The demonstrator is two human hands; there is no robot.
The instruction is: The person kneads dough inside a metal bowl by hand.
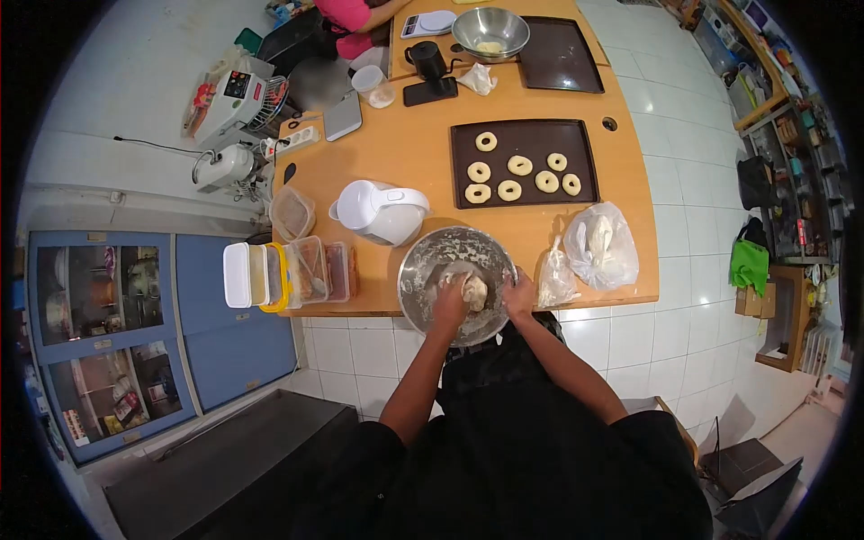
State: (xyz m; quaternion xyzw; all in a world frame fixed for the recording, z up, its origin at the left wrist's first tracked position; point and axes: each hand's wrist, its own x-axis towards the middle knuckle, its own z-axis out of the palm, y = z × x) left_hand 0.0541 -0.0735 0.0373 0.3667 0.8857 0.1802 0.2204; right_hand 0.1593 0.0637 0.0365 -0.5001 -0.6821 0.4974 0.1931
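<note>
A steel mixing bowl [416,261] sits at the front edge of the wooden table, its inner wall smeared with dough and flour. Inside it lies a rough lump of dough [475,292]. My left hand [451,301] reaches into the bowl, fingers curled against the dough's left side. On the bowl's right rim, my right hand [518,296] is closed, steadying it. To the right of the bowl stand a small bag of white powder [558,277] and a larger plastic bag [605,247] with pale contents.
Behind the bowl, a dark baking tray [526,135] carries several dough rings. A white electric kettle [382,211] and plastic food containers [310,270] stand to the left. Farther back are another tray [560,56], a second steel bowl [490,32], a kitchen scale [429,23] and a person in pink [346,13].
</note>
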